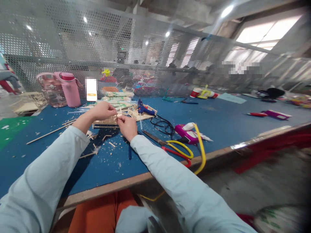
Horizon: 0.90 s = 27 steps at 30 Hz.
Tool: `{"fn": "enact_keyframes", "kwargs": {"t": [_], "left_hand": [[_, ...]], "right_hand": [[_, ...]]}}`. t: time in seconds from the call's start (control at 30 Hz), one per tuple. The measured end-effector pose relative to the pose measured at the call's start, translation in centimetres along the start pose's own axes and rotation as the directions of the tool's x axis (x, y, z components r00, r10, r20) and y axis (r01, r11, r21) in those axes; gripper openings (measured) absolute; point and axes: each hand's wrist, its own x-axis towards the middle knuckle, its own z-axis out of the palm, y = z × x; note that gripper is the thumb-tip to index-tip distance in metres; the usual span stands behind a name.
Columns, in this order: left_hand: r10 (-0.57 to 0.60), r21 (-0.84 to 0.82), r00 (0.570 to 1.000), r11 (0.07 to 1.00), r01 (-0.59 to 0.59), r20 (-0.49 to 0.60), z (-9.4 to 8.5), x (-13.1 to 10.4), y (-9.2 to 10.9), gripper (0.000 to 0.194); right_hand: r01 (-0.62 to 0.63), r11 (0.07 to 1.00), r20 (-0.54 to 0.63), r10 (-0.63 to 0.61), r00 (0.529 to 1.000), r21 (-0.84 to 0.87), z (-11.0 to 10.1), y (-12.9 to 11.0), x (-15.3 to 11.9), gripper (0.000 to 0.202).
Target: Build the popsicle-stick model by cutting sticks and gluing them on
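Observation:
Both my hands meet over a small frame of thin wooden sticks [106,122] on the blue table. My left hand [104,111] reaches in from above, its fingers closed in a pinch at the frame's right end. From the right, my right hand [128,127] pinches close to the same spot, fingertips almost touching the left ones. Whatever lies between the fingertips is too small to make out. Just behind my right hand, a blue glue gun [145,109] rests by another stick-built piece [132,112].
Scissors with yellow and red handles [178,150] and a purple-and-white glue gun [188,133] lie to the right near the table's front edge. A black cord [163,125] coils behind them. Pink bottles [70,90] and a lit phone [91,90] stand at the back left. Wood scraps [111,144] litter the front.

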Motion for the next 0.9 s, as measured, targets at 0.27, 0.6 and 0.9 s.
{"fn": "enact_keyframes", "kwargs": {"t": [0.27, 0.6, 0.9], "left_hand": [[0.156, 0.162, 0.825, 0.984, -0.079, -0.543, 0.5, -3.1, 2.4, 0.027], [-0.179, -0.406, 0.967, 0.909, 0.092, -0.181, 5.4, -8.9, 3.1, 0.036], [-0.199, -0.799, 0.964, 0.543, 0.260, 0.179, 5.9, -9.2, 3.2, 0.029]], "right_hand": [[0.015, 0.971, 0.070, -0.032, 0.997, 0.240, -0.8, 0.4, 0.3, 0.018], [-0.155, 0.765, 0.359, -0.106, 0.927, 0.626, -2.8, -0.7, -1.4, 0.029], [-0.015, 0.691, 0.150, 0.178, 0.973, -0.723, -12.4, 3.3, -6.4, 0.020]]}}
